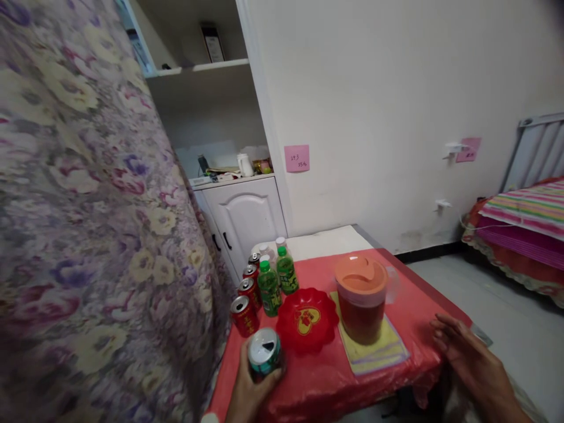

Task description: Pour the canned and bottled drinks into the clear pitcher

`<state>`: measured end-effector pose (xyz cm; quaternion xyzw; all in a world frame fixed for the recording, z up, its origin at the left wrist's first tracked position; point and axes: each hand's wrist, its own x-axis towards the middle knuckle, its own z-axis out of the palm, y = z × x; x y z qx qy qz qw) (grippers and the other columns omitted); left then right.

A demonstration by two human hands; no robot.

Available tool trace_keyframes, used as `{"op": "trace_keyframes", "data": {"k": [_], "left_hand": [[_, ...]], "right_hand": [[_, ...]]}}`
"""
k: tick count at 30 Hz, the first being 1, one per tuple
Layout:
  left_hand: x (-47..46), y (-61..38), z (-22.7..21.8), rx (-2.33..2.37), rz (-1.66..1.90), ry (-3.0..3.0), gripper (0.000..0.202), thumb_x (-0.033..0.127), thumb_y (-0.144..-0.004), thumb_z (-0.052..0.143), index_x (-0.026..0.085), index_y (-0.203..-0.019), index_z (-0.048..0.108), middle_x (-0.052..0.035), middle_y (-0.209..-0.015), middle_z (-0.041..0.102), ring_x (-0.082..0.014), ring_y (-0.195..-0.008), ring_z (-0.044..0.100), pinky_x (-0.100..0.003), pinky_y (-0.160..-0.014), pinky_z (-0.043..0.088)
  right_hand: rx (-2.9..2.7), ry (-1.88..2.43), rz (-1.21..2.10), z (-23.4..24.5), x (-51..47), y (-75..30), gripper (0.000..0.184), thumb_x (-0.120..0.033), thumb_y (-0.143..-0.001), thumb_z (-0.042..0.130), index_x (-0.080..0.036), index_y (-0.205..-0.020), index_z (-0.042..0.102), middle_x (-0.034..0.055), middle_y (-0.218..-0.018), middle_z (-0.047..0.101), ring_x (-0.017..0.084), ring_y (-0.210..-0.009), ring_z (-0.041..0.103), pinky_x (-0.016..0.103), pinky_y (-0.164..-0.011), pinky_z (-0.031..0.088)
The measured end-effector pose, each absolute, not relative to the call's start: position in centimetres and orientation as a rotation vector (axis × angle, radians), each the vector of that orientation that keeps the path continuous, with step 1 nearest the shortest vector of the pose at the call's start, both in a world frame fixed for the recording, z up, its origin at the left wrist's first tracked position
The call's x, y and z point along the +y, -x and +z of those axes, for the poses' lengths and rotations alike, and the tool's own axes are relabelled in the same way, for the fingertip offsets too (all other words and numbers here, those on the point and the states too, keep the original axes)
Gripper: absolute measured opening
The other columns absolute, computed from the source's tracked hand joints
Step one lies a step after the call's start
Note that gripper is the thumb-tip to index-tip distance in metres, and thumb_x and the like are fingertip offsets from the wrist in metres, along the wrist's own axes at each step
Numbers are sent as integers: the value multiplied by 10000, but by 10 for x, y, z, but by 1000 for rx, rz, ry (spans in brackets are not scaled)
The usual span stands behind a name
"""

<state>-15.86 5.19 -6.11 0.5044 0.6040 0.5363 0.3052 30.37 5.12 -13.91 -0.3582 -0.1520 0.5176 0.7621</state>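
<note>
My left hand (253, 379) is wrapped round a teal drink can (264, 352) with an opened top, at the table's near left. My right hand (471, 352) hovers at the right edge of the table with its fingers stretched out, holding nothing. Right beyond the can sits a red scalloped plate (324, 338) with a yellow print. Several red cans (244, 317) stand in a row at the left edge, beside green-capped bottles (269, 291). A pitcher (362, 314) of dark liquid with an orange lid (360, 274) rests on a yellow cloth (383, 355).
A red plastic cover (317, 382) lies over the table. Flowered curtain cloth (110, 235) hangs close along the left side. Behind stand a white cabinet (251, 211) and a wall with a pink note (296, 158). A bed (524, 229) is at the far right.
</note>
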Motion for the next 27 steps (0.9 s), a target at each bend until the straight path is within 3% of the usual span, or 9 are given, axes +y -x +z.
{"op": "trace_keyframes", "data": {"k": [4, 7, 14, 20, 23, 27], "left_hand": [[69, 128, -53, 1369, 1334, -1384, 989, 566, -450, 863, 201, -1294, 499, -149, -1284, 640, -394, -1260, 562, -501, -1088, 426], [82, 113, -54, 1204, 1241, -1436, 1000, 555, -542, 831, 182, -1365, 402, -193, -1382, 570, -393, -1317, 514, -518, -1133, 365], [105, 88, -46, 1000, 1123, -1467, 1012, 557, -716, 723, 211, -1499, 182, -190, -1530, 417, -346, -1432, 386, -497, -1202, 240], [123, 76, -39, 960, 1133, -1440, 978, 539, -624, 790, 207, -1430, 347, -180, -1428, 543, -369, -1352, 483, -510, -1148, 342], [132, 74, -43, 979, 1175, -1412, 872, 444, -552, 838, 197, -1307, 477, -157, -1314, 631, -376, -1251, 570, -504, -1082, 425], [140, 72, -54, 1042, 1228, -1378, 810, 343, -502, 832, 187, -1241, 541, -133, -1219, 665, -377, -1193, 597, -488, -1026, 470]], "right_hand": [[-334, 751, 1138, -142, 54, -304, 338, -393, -625, 834, -212, -908, 795, 71, -904, 792, 212, -817, 725, 256, -697, 646], [-351, 753, 1138, -145, 56, -303, 344, -396, -631, 833, -206, -915, 796, 77, -891, 793, 217, -816, 726, 261, -699, 644], [-392, 787, 1098, -140, 58, -297, 363, -418, -630, 834, -197, -915, 799, 93, -868, 790, 217, -795, 720, 259, -709, 630], [-449, 906, 1050, -141, 61, -292, 421, -478, -588, 844, -203, -903, 798, 108, -879, 788, 254, -824, 721, 309, -697, 625], [-503, 911, 1059, -136, 72, -294, 419, -513, -599, 836, -226, -901, 799, 106, -897, 784, 255, -849, 711, 329, -729, 620], [-580, 888, 953, -112, 101, -296, 440, -574, -579, 831, -235, -855, 792, 97, -893, 769, 251, -843, 690, 347, -738, 599]]}}
